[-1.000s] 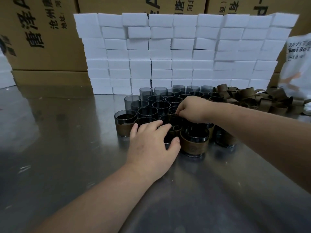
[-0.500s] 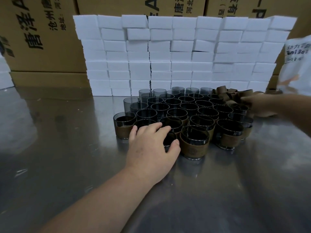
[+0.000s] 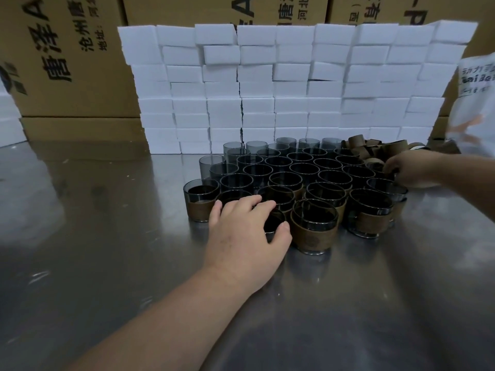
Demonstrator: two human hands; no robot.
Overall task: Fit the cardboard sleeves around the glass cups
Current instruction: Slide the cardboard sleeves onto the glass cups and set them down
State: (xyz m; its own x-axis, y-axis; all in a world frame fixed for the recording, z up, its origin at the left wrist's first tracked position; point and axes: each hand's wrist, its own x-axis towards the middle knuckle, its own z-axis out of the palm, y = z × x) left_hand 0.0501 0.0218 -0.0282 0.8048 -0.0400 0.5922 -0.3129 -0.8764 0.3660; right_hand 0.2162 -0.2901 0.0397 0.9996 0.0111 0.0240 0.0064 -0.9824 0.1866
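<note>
At centre frame the left hand point(image 3: 246, 232) lay palm-down, its grip curled round a glass cup point(image 3: 273, 223). At right, the right hand point(image 3: 411, 167) was stretched among the cardboard sleeves point(image 3: 360, 141), its grip unclear.

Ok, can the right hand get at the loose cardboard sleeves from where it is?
Probably yes: the right hand is at the near edge of the sleeve pile, with nothing between them.

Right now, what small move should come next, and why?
Probably the right hand lifts one sleeve: it reaches into the sleeve pile, while the left hand grips a glass cup in the front row, ready for it.
</note>
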